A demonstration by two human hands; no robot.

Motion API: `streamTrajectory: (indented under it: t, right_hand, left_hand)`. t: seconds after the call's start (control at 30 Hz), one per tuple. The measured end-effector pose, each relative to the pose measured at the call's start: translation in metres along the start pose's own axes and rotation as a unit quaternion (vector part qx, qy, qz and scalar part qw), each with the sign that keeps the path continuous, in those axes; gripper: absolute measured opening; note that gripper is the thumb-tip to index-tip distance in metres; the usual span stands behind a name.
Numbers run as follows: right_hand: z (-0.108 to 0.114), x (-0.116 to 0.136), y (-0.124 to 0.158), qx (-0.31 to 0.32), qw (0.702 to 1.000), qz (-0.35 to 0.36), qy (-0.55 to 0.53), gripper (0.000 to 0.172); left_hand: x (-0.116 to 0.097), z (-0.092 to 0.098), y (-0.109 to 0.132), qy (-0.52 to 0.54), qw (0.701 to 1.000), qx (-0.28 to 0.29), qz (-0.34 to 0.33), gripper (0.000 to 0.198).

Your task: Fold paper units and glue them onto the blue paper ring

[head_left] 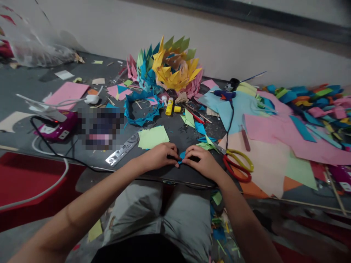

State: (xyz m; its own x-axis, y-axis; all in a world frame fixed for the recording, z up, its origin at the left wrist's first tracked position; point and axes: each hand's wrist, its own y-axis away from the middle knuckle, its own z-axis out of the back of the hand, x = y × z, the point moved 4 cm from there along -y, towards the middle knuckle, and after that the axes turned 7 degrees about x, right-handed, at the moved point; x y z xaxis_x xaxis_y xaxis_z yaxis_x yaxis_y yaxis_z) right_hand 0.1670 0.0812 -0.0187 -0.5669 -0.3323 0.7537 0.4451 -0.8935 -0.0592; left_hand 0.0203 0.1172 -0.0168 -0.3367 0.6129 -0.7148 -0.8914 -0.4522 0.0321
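Near the table's front edge, a small piece of folded blue paper sits between my two hands. My left hand pinches its left side, and my right hand pinches its right side. The fingers cover much of the paper, so its full shape is hidden. Left of my left hand lie pale green paper squares and a metal ruler. Scissors with red and yellow handles rest beside my right hand. Just beyond it are folded green and blue paper pieces.
Folded-paper rings stand at the back, with a blue ring nearer. A yellow glue stick stands close by. A glue gun trails a black cord. Coloured sheets cover the right. A purple power strip with cables is left.
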Motion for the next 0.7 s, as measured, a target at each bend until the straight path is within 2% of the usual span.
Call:
streamTrajectory:
  t: [0.17,0.27,0.4,0.53,0.7]
  right_hand:
    - [0.0014,-0.004,-0.003,-0.006,0.997,-0.076,-0.028,0.011]
    - [0.0015,-0.0057,-0.0064,0.007,0.996,-0.092,-0.018,0.01]
    - [0.0011,-0.0074,-0.0094,0.028,0.996,-0.081,-0.009,0.009]
    - [0.0028,-0.0075,-0.0085,0.032,0.998,-0.055,-0.015,0.009]
    - [0.0054,-0.0052,-0.0067,0.051,0.998,-0.04,-0.028,0.008]
  left_hand:
    - [-0.003,0.0,-0.0003,0.003,0.999,0.015,0.041,0.021]
    - [-0.005,0.001,-0.0007,-0.01,0.998,0.025,0.061,0.02]
    - [-0.0071,0.0018,-0.0015,-0.012,0.998,0.023,0.058,0.016]
    - [-0.004,0.0005,-0.0027,0.017,0.998,-0.007,0.067,0.013]
    - [-0.0002,-0.0011,-0.0027,0.012,0.999,-0.005,0.037,0.013]
